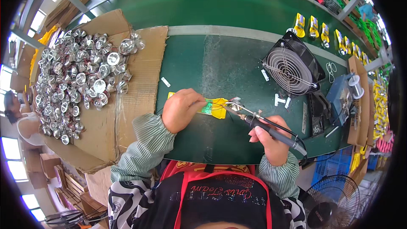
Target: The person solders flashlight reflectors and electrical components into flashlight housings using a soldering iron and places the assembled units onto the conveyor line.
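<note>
My left hand [180, 109] is closed in a pinch over a yellow plastic casing [219, 110] on the green bench. A thin dark wire runs from its fingertips, which hide part of the casing. Inside the casing shows a green circuit board [208, 107]. Against its right end lies a small silvery reflector lamp cup [235, 104]. My right hand [274, 144] grips a soldering iron [277, 135] with a thin feed tube along it. The iron's tip points left, close to the casing's right end; whether it touches cannot be made out.
A cardboard box [142, 80] with many reflector cups stands left. On the right are a black fan [292, 65], a blue solder feeder [340, 95] with a wire spool [356, 87], and small white pieces [280, 100]. Yellow casings [313, 27] line the far right. Behind, a person [25, 118] sits left.
</note>
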The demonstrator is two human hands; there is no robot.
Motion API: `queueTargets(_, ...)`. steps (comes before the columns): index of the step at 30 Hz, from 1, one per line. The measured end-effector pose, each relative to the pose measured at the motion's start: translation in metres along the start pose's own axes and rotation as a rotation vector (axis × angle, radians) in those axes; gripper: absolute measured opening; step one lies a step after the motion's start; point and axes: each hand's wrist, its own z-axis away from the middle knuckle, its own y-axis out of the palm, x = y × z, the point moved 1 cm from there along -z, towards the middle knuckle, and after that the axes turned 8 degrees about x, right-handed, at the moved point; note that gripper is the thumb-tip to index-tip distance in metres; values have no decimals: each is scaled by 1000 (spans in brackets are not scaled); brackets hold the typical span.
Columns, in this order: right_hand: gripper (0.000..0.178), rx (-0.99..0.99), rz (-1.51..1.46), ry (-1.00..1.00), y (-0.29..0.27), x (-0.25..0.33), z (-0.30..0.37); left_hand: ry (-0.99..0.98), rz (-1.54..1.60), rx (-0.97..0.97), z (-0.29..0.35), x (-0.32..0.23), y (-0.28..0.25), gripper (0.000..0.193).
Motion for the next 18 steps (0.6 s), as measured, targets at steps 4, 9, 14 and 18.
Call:
queueTargets(4, 17, 14, 6, 41, -1, -7, -4, 141, -145, 16, -1, -7, 2, 8)
queueTargets(9, 16, 84, -9, 54, 3, -16, -12, 90, -201, 61, 1, -7, -2, 7)
queueTargets(14, 16, 98, -16, 28, 9, -25, -19, 80, -255, 246, -12, -6, -8, 7)
queueTargets(18, 16, 103, -23, 25, 12, -27, -22, 89, -273, 300, -16, -3, -10, 7)
